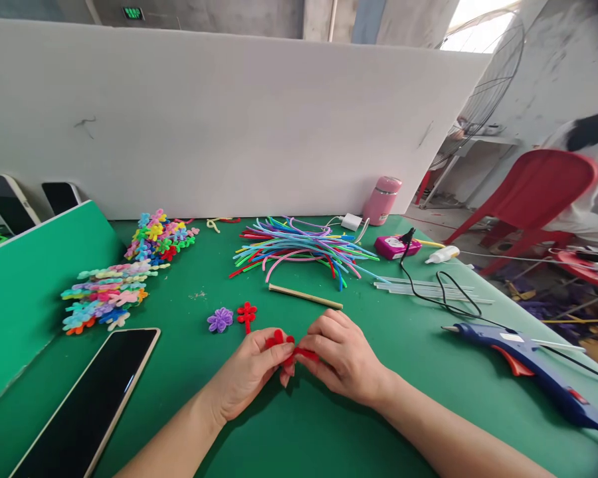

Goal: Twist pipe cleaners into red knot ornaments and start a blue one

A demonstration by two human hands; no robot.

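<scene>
Between my two hands is a red pipe cleaner (280, 339), bent into small loops at its left part. My left hand (252, 364) pinches the looped part between thumb and fingers. The fingers of my right hand (341, 355) are closed on the same pipe cleaner's straighter end, partly hidden. Just beyond my left hand lie a red pipe-cleaner flower (247, 313) with a short stem and a purple pipe-cleaner flower (220, 320). A thin tan stick (305, 297) lies past my right hand. Farther back is a loose pile of coloured pipe cleaners (299, 247).
Finished flowers (112, 292) are heaped at left, near a phone (87, 405) lying flat. At right are a blue glue gun (523, 358), its black cord, glue sticks (423, 289), a white bottle (442, 254) and a magenta box (397, 247). A pink flask (383, 200) stands by the white board (229, 126).
</scene>
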